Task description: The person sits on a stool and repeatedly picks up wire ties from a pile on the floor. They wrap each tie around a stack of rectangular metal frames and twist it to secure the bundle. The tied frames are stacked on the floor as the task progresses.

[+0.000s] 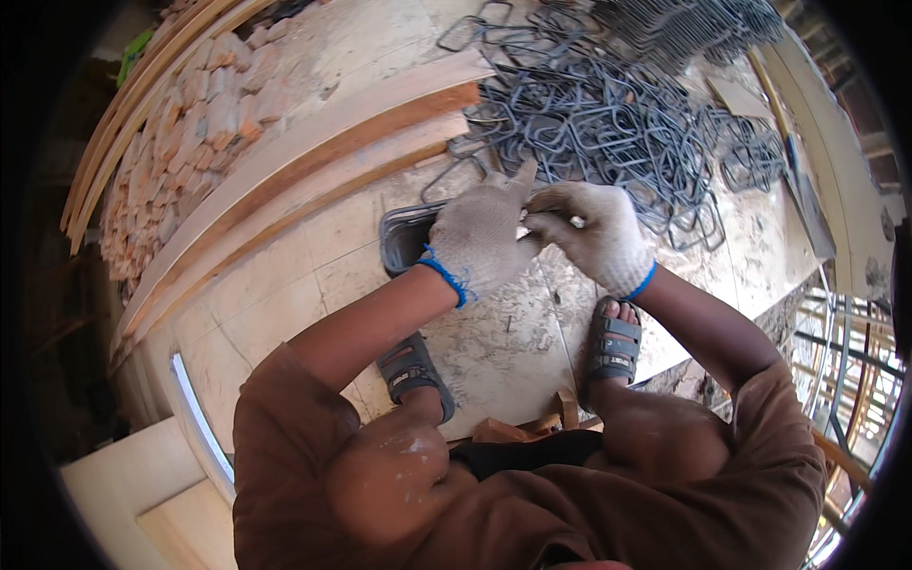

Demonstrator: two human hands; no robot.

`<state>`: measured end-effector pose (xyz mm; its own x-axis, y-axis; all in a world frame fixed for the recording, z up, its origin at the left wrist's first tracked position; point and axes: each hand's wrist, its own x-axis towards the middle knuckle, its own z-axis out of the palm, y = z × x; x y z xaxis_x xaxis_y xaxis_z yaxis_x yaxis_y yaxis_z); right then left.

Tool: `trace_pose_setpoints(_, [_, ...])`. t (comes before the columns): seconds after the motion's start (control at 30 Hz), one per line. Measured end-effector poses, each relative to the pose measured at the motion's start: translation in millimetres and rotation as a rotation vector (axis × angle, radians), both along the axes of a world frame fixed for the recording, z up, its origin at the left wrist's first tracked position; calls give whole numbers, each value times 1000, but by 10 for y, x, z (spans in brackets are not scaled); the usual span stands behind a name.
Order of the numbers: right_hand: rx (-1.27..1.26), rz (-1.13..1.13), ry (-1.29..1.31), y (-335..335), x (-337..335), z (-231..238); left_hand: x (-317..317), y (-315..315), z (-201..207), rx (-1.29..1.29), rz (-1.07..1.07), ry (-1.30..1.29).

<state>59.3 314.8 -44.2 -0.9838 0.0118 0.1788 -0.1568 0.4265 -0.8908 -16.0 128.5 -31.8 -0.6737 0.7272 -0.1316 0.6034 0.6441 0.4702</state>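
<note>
Both hands wear light knitted work gloves with blue cuffs and meet in front of me over the floor. My left hand [480, 233] shows its back; one finger sticks out away from me and the thumb reaches toward the right hand. The other fingers are partly hidden. My right hand [598, 233] is closed in a pinch, its fingertips touching the left glove near the thumb; whatever lies between them is too small to make out. Beside and partly behind the left hand stands a neat bundle of bent steel stirrups [388, 242].
Beyond my hands lies a tangled heap of steel stirrups [598, 133], with a more orderly stack [698, 28] behind it. Long wooden planks [313, 142] curve along the left, past which bricks [180, 142] are piled. My sandalled feet [613, 347] rest on the dirty tiled floor [503, 342].
</note>
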Motion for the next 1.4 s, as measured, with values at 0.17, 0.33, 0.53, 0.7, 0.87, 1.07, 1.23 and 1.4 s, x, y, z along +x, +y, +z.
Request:
trace_pose_setpoints(0.17, [384, 7, 263, 46, 18, 69, 48, 30, 12, 19, 20, -38])
trace_pose_setpoints(0.33, [352, 22, 271, 30, -16, 85, 51, -21, 22, 32, 49, -59])
trace_pose_setpoints(0.53, [333, -46, 211, 129, -62, 149, 79, -80, -53, 200, 120, -197])
trace_pose_setpoints(0.7, [492, 28, 176, 200, -2, 128, 167, -100, -13, 303, 207, -247])
trace_pose_setpoints(0.87, [642, 42, 260, 179, -83, 168, 165, -184, -96, 467, 297, -427])
trace_pose_setpoints(1.07, [591, -31, 250, 252, -14, 66, 280, -312, -157, 571, 301, -376])
trace_pose_setpoints(1.23, [606, -36, 285, 339, 80, 79, 356, -350, -132, 682, 285, -253])
trace_pose_setpoints(1.4, [556, -96, 215, 543, 113, 82, 300, -532, -195, 656, 341, -310])
